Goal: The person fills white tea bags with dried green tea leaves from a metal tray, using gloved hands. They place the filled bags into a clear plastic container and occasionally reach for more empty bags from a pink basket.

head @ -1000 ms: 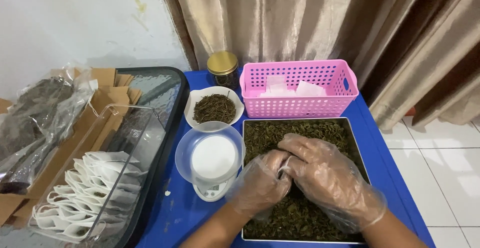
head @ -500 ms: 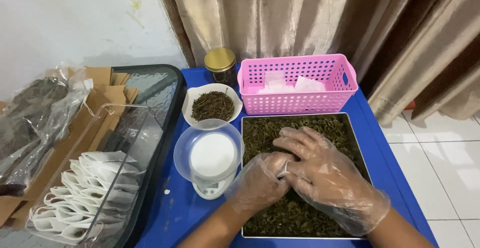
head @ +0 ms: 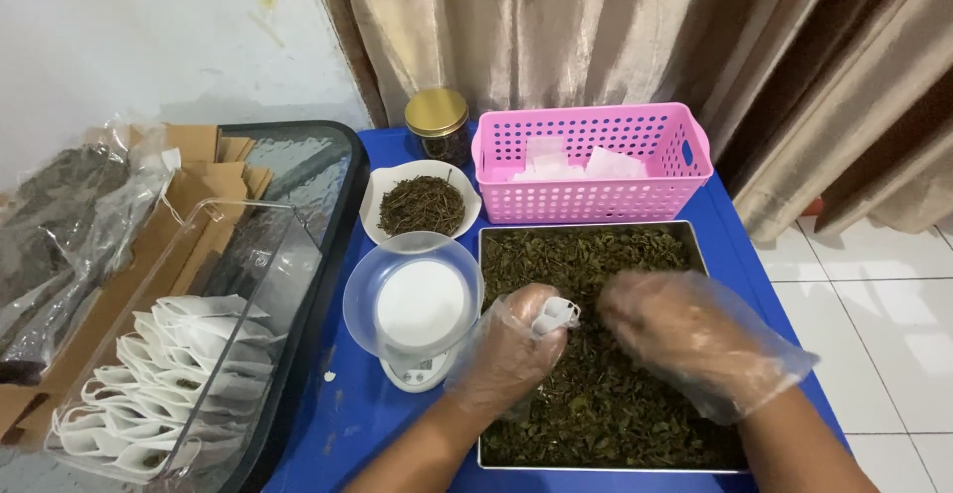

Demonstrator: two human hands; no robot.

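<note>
While I watch from the head camera, the rectangular steel tray [head: 486, 354] of dark green dried leaves fills the lower middle of the view, lying on the blue table [head: 347, 423] with its long sides running from six o'clock to twelve. At twelve o'clock from the tray, just beside its far rim, sits the pink perforated plastic basket [head: 596, 170] with white pieces inside. At nine o'clock from the tray stands the small white kitchen scale with a clear round bowl [head: 412, 304] on top; past it, at eleven, a white dish of dark leaf bits [head: 421, 203] and a gold-lidded glass jar [head: 437, 126].

Both hands wear loose clear plastic gloves and hover over the middle of the tray. My left hand [head: 506, 354] is curled nearly closed around a small white empty filter bag [head: 554, 316], whose mouth pokes out at the top of the fist and points toward three o'clock. My right hand [head: 685, 339] lies at three o'clock from that bag, near it but apart, fingers bunched and turned down over the leaves; it is blurred, so I cannot tell whether it pinches any leaf. The right hand is the one nearer the loose leaves; the bag's opening faces it directly.
</note>
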